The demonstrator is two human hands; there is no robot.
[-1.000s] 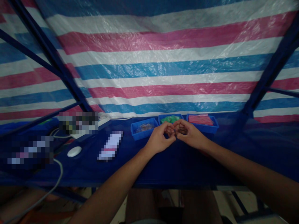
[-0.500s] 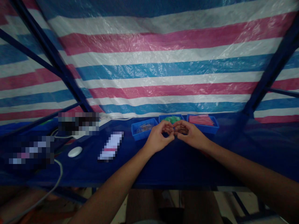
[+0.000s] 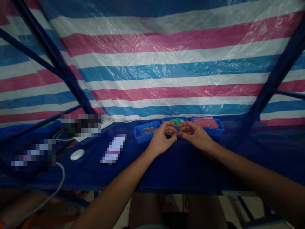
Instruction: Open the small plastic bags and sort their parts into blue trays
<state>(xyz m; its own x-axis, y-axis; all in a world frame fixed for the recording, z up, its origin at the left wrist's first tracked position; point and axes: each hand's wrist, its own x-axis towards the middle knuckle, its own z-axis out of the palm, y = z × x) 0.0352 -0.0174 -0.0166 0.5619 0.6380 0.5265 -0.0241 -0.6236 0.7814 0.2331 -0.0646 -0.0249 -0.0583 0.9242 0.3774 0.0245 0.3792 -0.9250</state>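
Observation:
My left hand (image 3: 164,137) and my right hand (image 3: 193,134) meet fingertip to fingertip above the dark blue table (image 3: 166,165). Both are pinched shut on something small and thin that I cannot make out. Just behind them stand three blue trays: the left tray (image 3: 145,131) holds small dark parts, the middle tray (image 3: 175,121) green pieces, and the right tray (image 3: 207,123) red pieces.
A white mouse (image 3: 77,154) with its cable lies at the left of the table, near blurred-out items. A striped pink, white and blue tarpaulin (image 3: 166,70) hangs behind on dark blue frame poles (image 3: 57,63). The table's front edge runs just above my knees.
Both hands have risen slightly and stayed pinched together; the fingers have shifted a little around the small item.

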